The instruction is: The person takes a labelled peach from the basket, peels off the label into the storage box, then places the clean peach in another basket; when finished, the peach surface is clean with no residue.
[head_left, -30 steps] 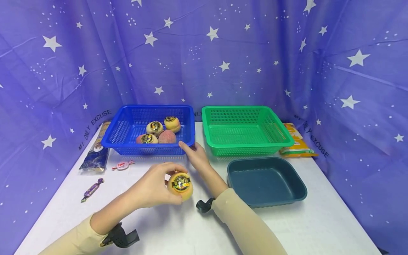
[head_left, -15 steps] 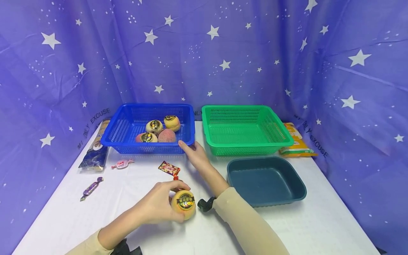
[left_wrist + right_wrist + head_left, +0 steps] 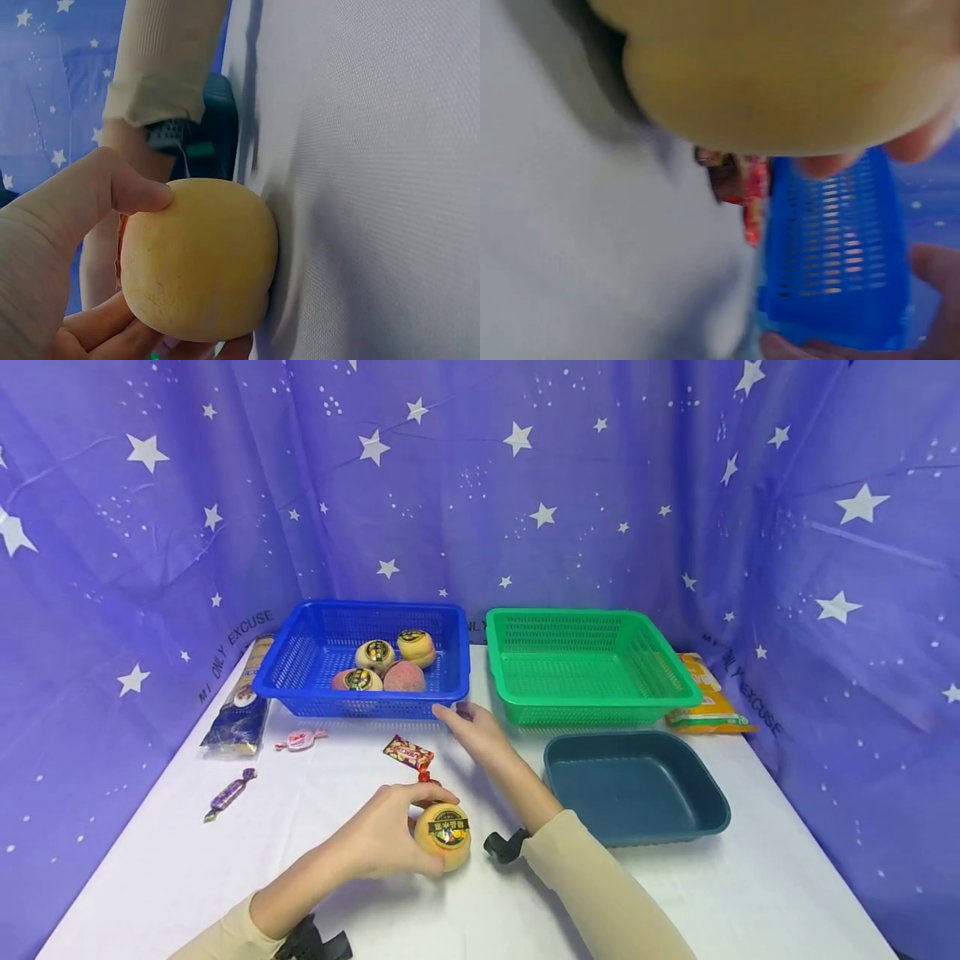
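My left hand (image 3: 393, 831) grips a yellow peach (image 3: 450, 835) bearing a round black-and-gold sticker. In the left wrist view the thumb (image 3: 146, 191) presses one side of it and the fingers curl beneath. The peach is at or just above the white tabletop; contact is unclear. My right hand (image 3: 480, 735) is at the front right corner of the blue basket (image 3: 360, 706), thumb straight and apart from the fingers, just below the rim. Several peaches (image 3: 405, 677) lie inside that basket. Just beyond the left hand is a red-and-yellow wrapped snack (image 3: 408, 752).
A green basket (image 3: 592, 702) stands to the right of the blue one, with a dark teal tray (image 3: 637, 789) before it. Wrapped candies, one pink (image 3: 300, 740) and one purple (image 3: 230, 793), lie left. Packets flank the baskets: navy (image 3: 238, 722) and orange (image 3: 708, 706).
My left hand has brought the peach down and toward me, uncovering the red-and-yellow snack. The right thumb has slipped from the blue basket's rim slightly toward me.
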Available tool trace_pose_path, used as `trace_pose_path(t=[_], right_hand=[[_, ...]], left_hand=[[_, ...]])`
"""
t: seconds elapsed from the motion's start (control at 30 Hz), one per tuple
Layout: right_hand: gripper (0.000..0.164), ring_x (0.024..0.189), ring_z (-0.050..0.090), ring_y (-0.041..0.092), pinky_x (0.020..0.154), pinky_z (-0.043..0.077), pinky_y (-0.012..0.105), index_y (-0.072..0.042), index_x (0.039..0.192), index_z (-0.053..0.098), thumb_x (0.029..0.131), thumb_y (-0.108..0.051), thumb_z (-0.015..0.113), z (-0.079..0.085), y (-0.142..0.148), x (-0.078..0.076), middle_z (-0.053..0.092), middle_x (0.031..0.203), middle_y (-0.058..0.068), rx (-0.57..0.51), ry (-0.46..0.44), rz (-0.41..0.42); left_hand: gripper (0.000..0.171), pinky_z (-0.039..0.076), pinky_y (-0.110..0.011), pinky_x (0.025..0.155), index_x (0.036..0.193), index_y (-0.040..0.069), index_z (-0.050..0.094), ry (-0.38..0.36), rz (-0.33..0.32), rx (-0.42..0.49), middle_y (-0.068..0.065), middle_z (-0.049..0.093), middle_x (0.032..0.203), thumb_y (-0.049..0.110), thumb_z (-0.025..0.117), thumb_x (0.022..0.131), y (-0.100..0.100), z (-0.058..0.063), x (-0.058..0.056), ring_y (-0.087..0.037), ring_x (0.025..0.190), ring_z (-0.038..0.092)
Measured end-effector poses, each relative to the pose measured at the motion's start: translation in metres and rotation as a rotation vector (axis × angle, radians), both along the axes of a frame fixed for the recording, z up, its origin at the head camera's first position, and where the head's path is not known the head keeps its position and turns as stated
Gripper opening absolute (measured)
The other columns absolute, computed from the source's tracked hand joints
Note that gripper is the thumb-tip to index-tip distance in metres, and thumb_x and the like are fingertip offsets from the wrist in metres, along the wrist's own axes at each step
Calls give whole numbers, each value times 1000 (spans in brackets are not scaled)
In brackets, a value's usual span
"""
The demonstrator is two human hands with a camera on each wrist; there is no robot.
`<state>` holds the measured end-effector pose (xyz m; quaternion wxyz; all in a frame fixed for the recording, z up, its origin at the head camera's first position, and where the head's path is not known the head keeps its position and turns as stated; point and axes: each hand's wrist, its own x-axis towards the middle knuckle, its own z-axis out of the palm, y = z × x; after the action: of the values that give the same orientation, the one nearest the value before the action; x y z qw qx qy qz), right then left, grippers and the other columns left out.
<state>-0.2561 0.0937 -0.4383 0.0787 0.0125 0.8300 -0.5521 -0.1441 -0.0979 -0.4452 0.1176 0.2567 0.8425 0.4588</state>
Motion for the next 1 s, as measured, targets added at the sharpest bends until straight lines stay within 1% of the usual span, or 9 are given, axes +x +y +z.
trace_pose_path(t=[0.07,0.17,0.23,0.3,0.4,0.53,0.67,0.83,1.0], right_hand=[[80,149,59,42,126,49,56,4,157,55,104,-54,69,5,5,10,62,159,25,104,18,56],[60,142,66,39,121,55,54,-1,147,67,106,-44,70,17,16,27,71,149,20,227,103,167],[44,136,71,36,119,57,53,-7,138,74,107,-37,72,25,23,42,77,139,13,258,178,229],[30,129,74,32,116,59,52,-12,130,78,107,-31,73,32,29,59,80,131,7,262,253,277],[18,122,76,25,113,61,51,-17,122,80,106,-24,75,35,34,85,82,123,0,263,339,330],[19,113,74,19,104,63,49,-19,122,79,104,-23,78,33,38,113,81,120,-2,314,436,371],[21,110,72,17,99,63,43,-20,125,78,104,-24,80,28,40,133,79,121,-5,380,482,342],[24,114,71,15,99,63,39,-17,126,77,103,-22,79,23,40,144,74,125,-7,429,489,311],[28,115,70,16,98,63,38,-16,129,75,102,-20,80,20,38,147,74,127,-3,445,501,301]], left_hand=[[69,62,-31,97,132,21,76,-6,4,3,16,78,119,16,100,67,0,-1,1,-12,111,75],[71,64,-39,101,134,17,75,-15,20,20,14,78,120,16,99,67,0,-2,2,-13,115,75],[72,64,-46,107,136,16,74,-18,38,30,13,78,123,16,99,69,0,-5,4,-14,118,74],[73,62,-53,112,137,16,72,-30,61,49,11,78,128,15,98,70,1,-8,7,-17,125,72],[73,60,-58,114,135,20,67,-49,110,75,5,79,135,13,98,70,1,-12,12,-25,133,70],[71,61,-57,112,130,24,63,-82,158,125,-3,78,138,12,99,70,2,-16,16,-36,137,69],[69,62,-51,114,132,22,66,-115,169,179,-4,77,137,12,99,72,2,-19,18,-34,135,70],[69,60,-44,117,134,20,68,-130,190,208,-3,75,138,11,99,73,0,-22,20,-25,135,70],[69,59,-42,117,135,20,69,-128,191,220,-4,75,138,11,100,74,-2,-22,19,-23,135,69]])
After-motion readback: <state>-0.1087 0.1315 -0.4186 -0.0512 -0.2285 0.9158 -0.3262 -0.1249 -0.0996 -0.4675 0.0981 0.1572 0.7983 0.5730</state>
